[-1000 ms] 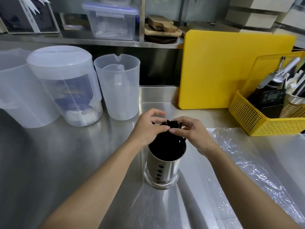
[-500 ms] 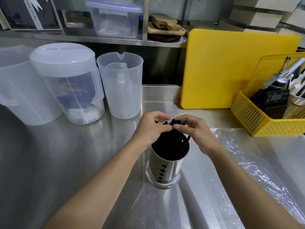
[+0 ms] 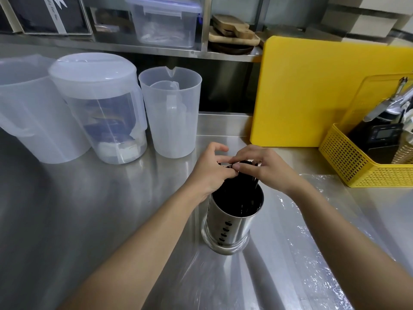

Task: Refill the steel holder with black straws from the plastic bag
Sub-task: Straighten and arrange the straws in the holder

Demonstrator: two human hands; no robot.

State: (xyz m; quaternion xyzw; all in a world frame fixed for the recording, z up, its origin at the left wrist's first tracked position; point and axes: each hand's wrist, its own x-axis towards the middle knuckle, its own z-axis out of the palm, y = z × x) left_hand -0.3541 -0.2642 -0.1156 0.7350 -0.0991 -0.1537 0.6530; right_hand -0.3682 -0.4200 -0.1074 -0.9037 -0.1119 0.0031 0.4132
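- Your left hand (image 3: 209,170) and right hand (image 3: 266,167) stay pinched together on the black straws (image 3: 242,193); grip barely shifted.
- One perforated steel holder (image 3: 230,229), three translucent plastic jugs (image 3: 171,113), one bench (image 3: 78,209).

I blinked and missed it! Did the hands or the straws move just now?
Barely. Both hands, left hand and right hand, stayed pinched on the black straws, fingers only shuffling the tops. Nothing was let go. The steel holder and plastic bag stayed put.

Jugs (image 3: 172,113) crowd behind; left counter (image 3: 67,209) open.
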